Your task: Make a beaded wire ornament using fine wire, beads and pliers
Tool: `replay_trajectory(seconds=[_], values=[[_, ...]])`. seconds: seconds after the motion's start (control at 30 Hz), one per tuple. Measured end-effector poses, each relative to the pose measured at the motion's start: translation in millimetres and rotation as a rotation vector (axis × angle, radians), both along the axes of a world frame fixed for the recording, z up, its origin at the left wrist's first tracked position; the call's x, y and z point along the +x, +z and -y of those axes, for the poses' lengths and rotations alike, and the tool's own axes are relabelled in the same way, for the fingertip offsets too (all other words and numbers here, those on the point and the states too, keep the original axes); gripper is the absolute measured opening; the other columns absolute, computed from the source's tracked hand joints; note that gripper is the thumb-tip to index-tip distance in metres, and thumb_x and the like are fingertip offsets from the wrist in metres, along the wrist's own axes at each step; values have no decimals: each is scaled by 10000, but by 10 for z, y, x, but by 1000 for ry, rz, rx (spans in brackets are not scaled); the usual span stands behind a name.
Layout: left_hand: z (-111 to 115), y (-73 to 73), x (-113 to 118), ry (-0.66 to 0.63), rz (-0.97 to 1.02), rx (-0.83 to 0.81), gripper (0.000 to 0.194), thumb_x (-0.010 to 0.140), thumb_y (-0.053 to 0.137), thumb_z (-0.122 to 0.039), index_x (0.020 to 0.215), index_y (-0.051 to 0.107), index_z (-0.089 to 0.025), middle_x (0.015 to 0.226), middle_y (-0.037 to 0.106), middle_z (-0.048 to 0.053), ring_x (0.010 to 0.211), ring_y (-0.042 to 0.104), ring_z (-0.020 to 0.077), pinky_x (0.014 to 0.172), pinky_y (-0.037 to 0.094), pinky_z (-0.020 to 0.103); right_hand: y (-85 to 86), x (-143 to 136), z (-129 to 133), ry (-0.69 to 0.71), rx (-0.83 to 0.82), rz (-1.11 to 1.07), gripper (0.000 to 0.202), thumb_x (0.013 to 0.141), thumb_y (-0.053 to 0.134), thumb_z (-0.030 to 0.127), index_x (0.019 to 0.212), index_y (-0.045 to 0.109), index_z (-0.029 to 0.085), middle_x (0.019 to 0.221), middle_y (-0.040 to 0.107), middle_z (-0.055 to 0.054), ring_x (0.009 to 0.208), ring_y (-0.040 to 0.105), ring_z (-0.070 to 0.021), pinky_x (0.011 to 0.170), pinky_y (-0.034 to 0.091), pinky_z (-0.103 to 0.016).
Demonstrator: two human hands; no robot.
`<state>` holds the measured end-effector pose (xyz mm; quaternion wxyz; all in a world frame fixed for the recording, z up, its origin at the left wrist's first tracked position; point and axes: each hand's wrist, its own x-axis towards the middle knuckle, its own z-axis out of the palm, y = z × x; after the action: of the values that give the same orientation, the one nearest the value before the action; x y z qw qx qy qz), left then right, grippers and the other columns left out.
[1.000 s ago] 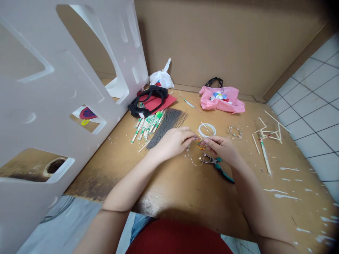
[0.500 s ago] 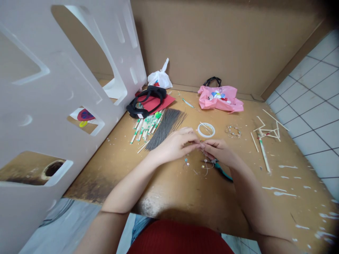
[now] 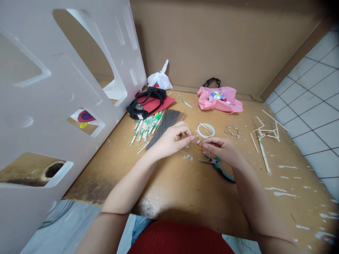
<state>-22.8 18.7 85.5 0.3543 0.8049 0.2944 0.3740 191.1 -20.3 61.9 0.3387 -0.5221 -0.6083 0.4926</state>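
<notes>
My left hand (image 3: 176, 140) is closed in a pinch, thumb and forefinger together on what looks like one end of a thin beaded wire. My right hand (image 3: 221, 149) pinches the beaded wire (image 3: 199, 144) too, near some red and yellow beads. A short gap separates the two hands above the table. Below my left hand, more wire with small beads (image 3: 188, 156) hangs or lies; whether it joins the held piece is unclear. Pliers (image 3: 222, 172) with teal handles lie under my right hand, jaws pointing left.
Beyond my hands is a white ring-shaped spool (image 3: 206, 130), with a beaded wire loop (image 3: 233, 132) to its right. Grey wires (image 3: 165, 125), wrapped chopsticks (image 3: 145, 127) and a black headset (image 3: 146, 102) sit left. A pink bag (image 3: 220, 100) and a stick frame (image 3: 268, 133) stand right.
My hands have moved apart, the left one shifting left. The red and yellow beads between them now show, and the hanging loop of wire below is no longer spread over the table.
</notes>
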Motion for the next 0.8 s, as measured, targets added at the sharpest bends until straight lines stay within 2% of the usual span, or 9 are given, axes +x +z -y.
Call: replay_trajectory(seconds=[0.13,0.23,0.37,0.53,0.6,0.73,0.8], values=[[0,-2,30,-52,57,-116,171,827,567,-281,727,571,-141,826,572,40,770,527,116,704,413,250,-10,3,17,11,30,13,301,748,634,452,848,681,171,586,499,20,477,341,-66,432,258,-219],[4,-14,52,-85,80,-106,157,831,561,-276,753,585,-142,851,574,45,798,532,121,717,414,250,2,-20,41,1,51,38,301,752,627,455,825,681,168,599,498,17,491,353,-68,435,261,-218],[9,-14,72,-196,65,-106,133,839,551,-260,795,607,-148,867,592,47,800,540,119,736,418,251,28,-45,64,-18,74,49,305,747,623,466,775,674,167,589,478,26,487,350,-66,431,263,-218],[11,-70,112,-261,159,-257,117,835,561,-253,826,605,-145,954,631,71,845,576,125,747,436,252,46,-49,73,-17,54,22,322,760,608,474,817,675,164,508,414,53,443,339,-64,424,264,-225],[26,-114,147,-235,208,-320,108,808,596,-248,815,580,-141,915,635,62,819,581,119,735,441,250,53,-53,77,-15,20,0,328,756,612,480,820,669,163,499,408,56,431,336,-62,418,259,-224],[69,-168,215,-79,332,-351,171,755,649,-214,770,492,-148,809,608,16,715,561,82,688,435,228,66,-54,79,-10,-45,-51,315,750,623,475,821,659,170,486,403,64,415,332,-55,413,266,-219],[71,-168,220,-71,360,-382,180,754,648,-217,779,483,-149,770,601,5,677,560,74,663,438,221,71,-45,73,-13,-58,-67,311,747,628,469,836,658,172,483,416,62,412,343,-57,413,274,-220]])
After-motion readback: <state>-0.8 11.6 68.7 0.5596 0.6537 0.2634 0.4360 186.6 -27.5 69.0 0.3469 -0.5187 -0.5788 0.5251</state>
